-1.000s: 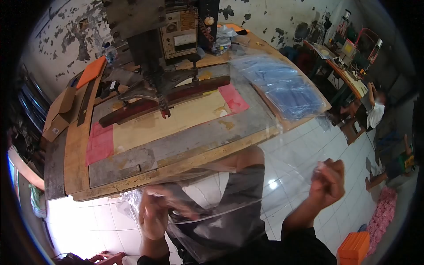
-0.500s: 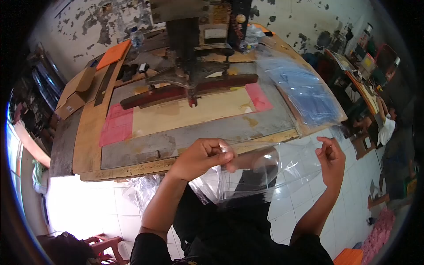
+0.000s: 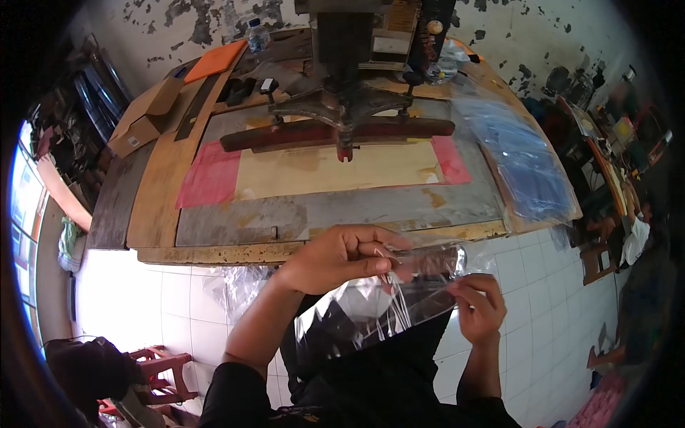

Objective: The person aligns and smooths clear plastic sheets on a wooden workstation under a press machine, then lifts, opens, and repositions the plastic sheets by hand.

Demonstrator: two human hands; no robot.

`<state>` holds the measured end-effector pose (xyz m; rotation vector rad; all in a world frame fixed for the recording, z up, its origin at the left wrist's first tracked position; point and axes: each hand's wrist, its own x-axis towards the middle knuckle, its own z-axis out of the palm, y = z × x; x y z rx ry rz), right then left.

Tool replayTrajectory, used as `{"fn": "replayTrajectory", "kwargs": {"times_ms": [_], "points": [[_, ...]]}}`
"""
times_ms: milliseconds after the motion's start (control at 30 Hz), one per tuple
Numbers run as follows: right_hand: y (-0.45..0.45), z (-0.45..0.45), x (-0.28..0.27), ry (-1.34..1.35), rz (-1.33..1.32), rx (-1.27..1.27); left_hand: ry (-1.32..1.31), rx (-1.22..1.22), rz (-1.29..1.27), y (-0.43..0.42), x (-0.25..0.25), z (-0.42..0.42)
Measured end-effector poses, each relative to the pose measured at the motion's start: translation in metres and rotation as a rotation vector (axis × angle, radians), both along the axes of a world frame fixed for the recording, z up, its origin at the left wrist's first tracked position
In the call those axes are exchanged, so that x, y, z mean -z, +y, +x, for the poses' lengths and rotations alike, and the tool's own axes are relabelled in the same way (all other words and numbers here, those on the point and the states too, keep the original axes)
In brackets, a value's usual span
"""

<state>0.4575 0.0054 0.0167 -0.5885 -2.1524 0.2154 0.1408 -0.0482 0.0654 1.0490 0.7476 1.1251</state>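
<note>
Clear plastic sheeting hangs over my lap, in front of the table's near edge. My left hand pinches its upper part between thumb and fingers. At the right side of the sheeting, my right hand has its fingers closed on the edge. Folds and glare run down the plastic between the two hands, so I cannot tell how many layers there are. Beyond them stands a press with a red-edged bar above a pale yellow sheet with pink ends.
A stack of bluish clear plastic lies on the table's right side. On the left are a cardboard box and an orange folder. A red stool stands on the floor at lower left. Another person sits at far right.
My right hand has moved left and down, closing onto the plastic's edge. My left hand keeps its pinch. The view has shifted, so the table appears farther right and higher.
</note>
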Motion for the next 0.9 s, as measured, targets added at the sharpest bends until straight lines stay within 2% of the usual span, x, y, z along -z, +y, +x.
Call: {"fn": "replayTrajectory", "kwargs": {"times_ms": [67, 133, 200, 267, 300, 400, 500, 567, 733, 833, 900], "points": [[0.004, 0.006, -0.008, 0.057, -0.057, -0.023, 0.012, 0.048, -0.043, -0.003, -0.001, -0.004], [0.011, 0.014, -0.013, 0.061, -0.160, -0.054, 0.084, 0.052, 0.102, -0.004, 0.004, -0.006], [0.014, 0.017, -0.022, 0.029, -0.223, -0.066, 0.072, 0.017, 0.106, -0.004, 0.006, 0.004], [0.018, 0.021, -0.030, -0.092, -0.389, -0.177, 0.210, -0.092, 0.232, -0.004, 0.006, 0.011], [0.015, 0.018, -0.039, -0.094, -0.386, -0.177, 0.166, -0.140, 0.174, -0.007, 0.002, 0.016], [-0.006, -0.005, -0.071, 0.091, -0.542, -0.287, 0.272, -0.152, 0.194, -0.012, -0.005, 0.021], [-0.027, -0.032, -0.084, 0.096, -0.553, -0.218, 0.418, -0.172, 0.253, -0.018, -0.006, 0.040], [-0.034, -0.051, -0.090, -0.066, -0.486, -0.097, 0.415, -0.170, 0.262, -0.019, -0.007, 0.043], [-0.029, -0.047, -0.090, -0.139, -0.473, -0.092, 0.421, -0.201, 0.350, -0.021, -0.007, 0.044], [-0.031, -0.048, -0.098, -0.151, -0.392, -0.092, 0.534, -0.272, 0.487, -0.026, -0.006, 0.048], [-0.032, -0.048, -0.102, -0.134, -0.359, -0.083, 0.703, -0.371, 0.678, -0.028, -0.006, 0.052]]}}
